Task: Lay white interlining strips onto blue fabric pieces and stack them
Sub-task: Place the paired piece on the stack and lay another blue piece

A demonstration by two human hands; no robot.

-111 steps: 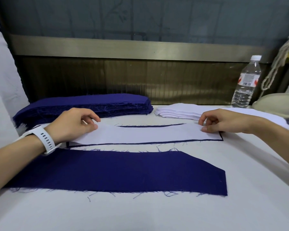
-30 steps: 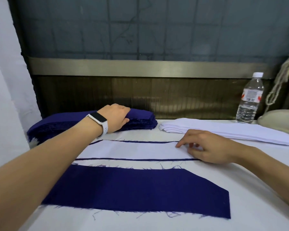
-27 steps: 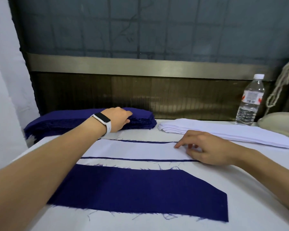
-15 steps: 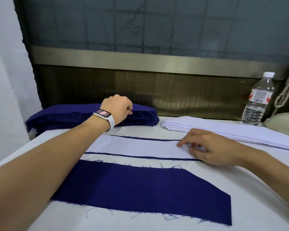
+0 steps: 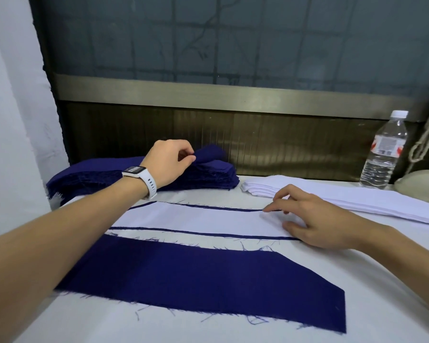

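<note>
Left hand [image 5: 169,162]: pinching the raised edge of the top blue piece on the blue stack [image 5: 144,174], far left of the worktop [image 5: 382,280]
Right hand [image 5: 315,221]: fingers spread, resting flat on the right end of the white strip [image 5: 196,220]
White strip: lying on a blue piece, blue edges showing along both long sides
Bare blue piece [image 5: 203,278]: flat, just in front
White stack [image 5: 332,199]: far right; bottle [image 5: 382,152] behind it

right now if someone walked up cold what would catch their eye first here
Likely the big blue fabric piece lying flat at the near edge of the white table. Behind it, the left hand pinches up the top layer of the blue stack, while the right hand rests on the white interlining strip.
</note>
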